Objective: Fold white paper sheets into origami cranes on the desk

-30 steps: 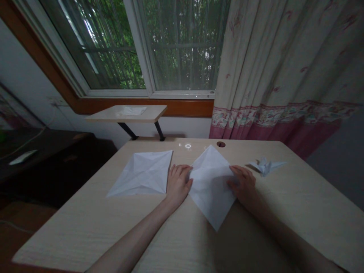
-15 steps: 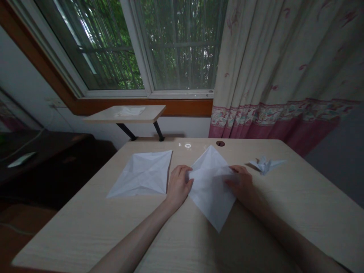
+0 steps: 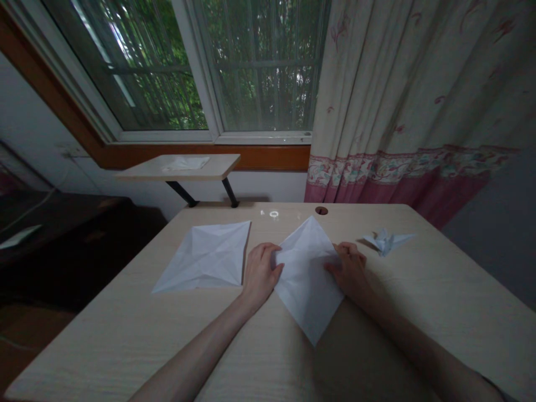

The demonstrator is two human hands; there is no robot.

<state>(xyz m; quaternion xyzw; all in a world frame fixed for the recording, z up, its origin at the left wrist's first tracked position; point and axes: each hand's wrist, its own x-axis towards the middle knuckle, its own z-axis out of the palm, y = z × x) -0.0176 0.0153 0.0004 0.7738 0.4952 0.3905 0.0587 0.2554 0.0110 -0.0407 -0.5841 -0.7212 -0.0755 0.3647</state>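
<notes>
Between my hands is a square sheet of white paper [image 3: 307,290], turned so that one corner points toward me and another away. My left hand [image 3: 263,271] pinches its left corner between thumb and fingers. At the opposite corner my right hand [image 3: 349,265] grips the paper the same way. Faint creases show on the sheet. To the left, a second creased white sheet [image 3: 209,257] lies on the table, close beside my left hand but apart from it. A folded paper crane [image 3: 385,241] rests to the right, beyond my right hand.
The light wooden table [image 3: 234,357] has a round cable hole [image 3: 321,210] near its back edge. A small raised shelf [image 3: 221,162] at back left carries some white paper [image 3: 186,163]. Behind stand a window and a patterned curtain [image 3: 377,111].
The view has shifted slightly, moving everything a little left. My right hand and its corner of the paper have come slightly inward; both hands keep their hold.
</notes>
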